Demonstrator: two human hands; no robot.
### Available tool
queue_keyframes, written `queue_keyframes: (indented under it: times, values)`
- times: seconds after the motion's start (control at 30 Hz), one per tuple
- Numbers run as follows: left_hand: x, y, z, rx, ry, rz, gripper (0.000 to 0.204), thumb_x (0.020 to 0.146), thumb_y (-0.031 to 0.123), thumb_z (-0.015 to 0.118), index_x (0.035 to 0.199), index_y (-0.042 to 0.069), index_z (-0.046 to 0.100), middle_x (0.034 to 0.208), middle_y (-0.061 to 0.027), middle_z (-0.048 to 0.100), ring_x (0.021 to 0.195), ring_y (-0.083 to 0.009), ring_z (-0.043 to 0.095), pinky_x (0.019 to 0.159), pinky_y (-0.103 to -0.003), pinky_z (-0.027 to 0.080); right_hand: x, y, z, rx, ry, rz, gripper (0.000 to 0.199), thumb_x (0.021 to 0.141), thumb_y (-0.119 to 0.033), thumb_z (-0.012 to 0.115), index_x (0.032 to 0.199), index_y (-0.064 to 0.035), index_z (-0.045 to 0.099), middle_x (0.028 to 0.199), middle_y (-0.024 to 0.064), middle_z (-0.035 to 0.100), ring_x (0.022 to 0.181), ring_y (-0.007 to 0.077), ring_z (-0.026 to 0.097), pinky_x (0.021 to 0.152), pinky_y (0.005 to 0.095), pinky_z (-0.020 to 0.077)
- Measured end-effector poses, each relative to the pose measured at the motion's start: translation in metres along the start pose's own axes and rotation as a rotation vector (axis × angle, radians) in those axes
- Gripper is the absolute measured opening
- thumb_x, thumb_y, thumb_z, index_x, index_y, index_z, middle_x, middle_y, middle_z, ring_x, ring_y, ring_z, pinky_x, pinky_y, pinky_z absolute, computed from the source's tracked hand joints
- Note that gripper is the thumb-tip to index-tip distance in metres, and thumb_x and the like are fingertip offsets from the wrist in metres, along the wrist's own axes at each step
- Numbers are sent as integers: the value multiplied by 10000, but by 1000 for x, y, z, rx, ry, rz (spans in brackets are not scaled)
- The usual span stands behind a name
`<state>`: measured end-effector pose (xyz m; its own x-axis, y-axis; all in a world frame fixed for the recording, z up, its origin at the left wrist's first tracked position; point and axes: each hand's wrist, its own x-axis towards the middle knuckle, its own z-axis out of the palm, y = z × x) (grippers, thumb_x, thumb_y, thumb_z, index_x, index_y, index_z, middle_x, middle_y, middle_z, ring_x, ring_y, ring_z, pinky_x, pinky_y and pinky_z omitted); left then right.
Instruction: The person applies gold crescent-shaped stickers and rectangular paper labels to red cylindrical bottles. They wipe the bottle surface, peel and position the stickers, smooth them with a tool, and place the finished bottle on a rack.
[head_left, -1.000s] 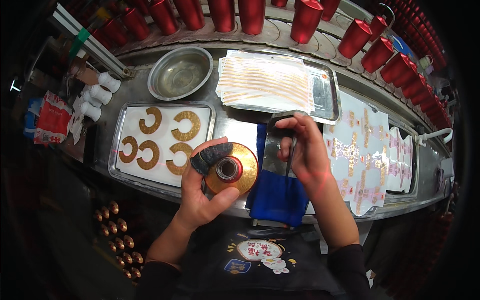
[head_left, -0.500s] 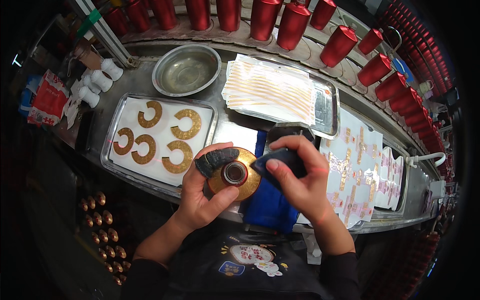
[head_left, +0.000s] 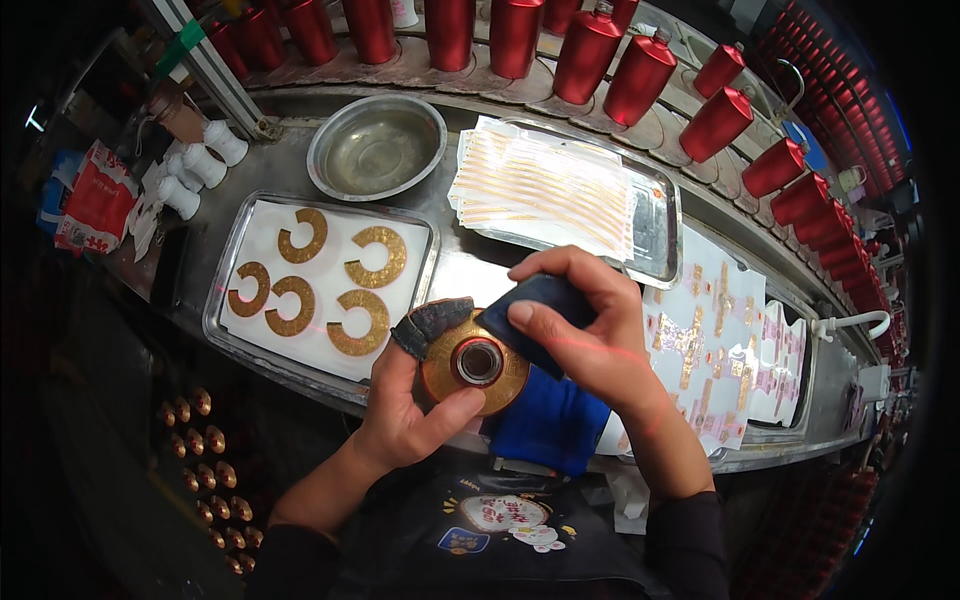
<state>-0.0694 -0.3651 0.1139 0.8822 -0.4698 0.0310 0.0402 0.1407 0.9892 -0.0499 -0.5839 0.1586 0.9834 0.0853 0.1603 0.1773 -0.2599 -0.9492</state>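
A long metal workbench (head_left: 470,275) curves across the view in front of you, with a row of red bottles (head_left: 610,55) standing along its far edge. On the bench to your left sits a shallow steel tray (head_left: 225,290) holding five gold C-shaped decals (head_left: 362,322) on white backing; beyond it is an empty round steel bowl (head_left: 376,147), and to the right of that a second tray (head_left: 668,215) stacked with gold-striped sheets (head_left: 545,185). More decal sheets (head_left: 705,340) lie flat on the bench to your right. A blue cloth (head_left: 548,420) hangs over the near edge, just under your hands. Your left hand (head_left: 405,410) cradles a round gold-topped bottle (head_left: 475,362), seen from above with its open neck toward you; the thumb presses against its near rim and the fingers, with a dark fingertip cover (head_left: 432,322), wrap its far side. Your right hand (head_left: 590,335) pinches a dark blue pad (head_left: 535,310) between thumb and curled fingers, pressing it on the bottle's gold shoulder. The likely trouble is uneven pressure: rubbing too hard or at a slant could wrinkle, tear or shift the gold layer. The bottle is held in the air, so a loose left grip could let it turn or drop onto the bench edge.
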Motion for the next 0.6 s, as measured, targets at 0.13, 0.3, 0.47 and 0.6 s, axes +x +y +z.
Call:
queue_keyframes:
  times: [0.13, 0.3, 0.47, 0.6]
  values:
    - [0, -1, -2, -8, -44, 9, 755, 805, 163, 692, 1463, 3, 358, 1474, -167, 434, 1329, -251, 473, 1114, -396, 377, -4, -1, -1, 15, 146, 113, 228, 814, -63, 751, 1023, -12, 675, 937, 43, 674, 851, 89, 621, 784, 249, 502]
    - [3, -5, -10, -43, -96, 5, 840, 776, 157, 762, 1481, 7, 332, 1479, -154, 430, 1353, -251, 454, 1130, -398, 361, -16, 5, -2, -203, 201, -190, 216, 793, -34, 750, 992, -10, 672, 860, 84, 659, 777, 191, 637, 716, 275, 502]
    - [5, -9, -22, 235, -181, 90, 941, 696, 77, 852, 1490, 23, 350, 1484, -160, 446, 1376, -260, 445, 1139, -406, 360, -53, -5, 1, -419, 59, -539, 301, 652, 27, 723, 937, -68, 741, 850, 76, 658, 739, 263, 600, 658, 352, 475]
    - [5, -14, -24, 269, -159, 114, 916, 689, 88, 856, 1474, 21, 388, 1486, -156, 465, 1372, -253, 455, 1138, -397, 365, -72, -19, 11, -566, -87, -718, 279, 664, -97, 772, 943, -100, 770, 889, 39, 653, 818, 239, 589, 633, 352, 470]
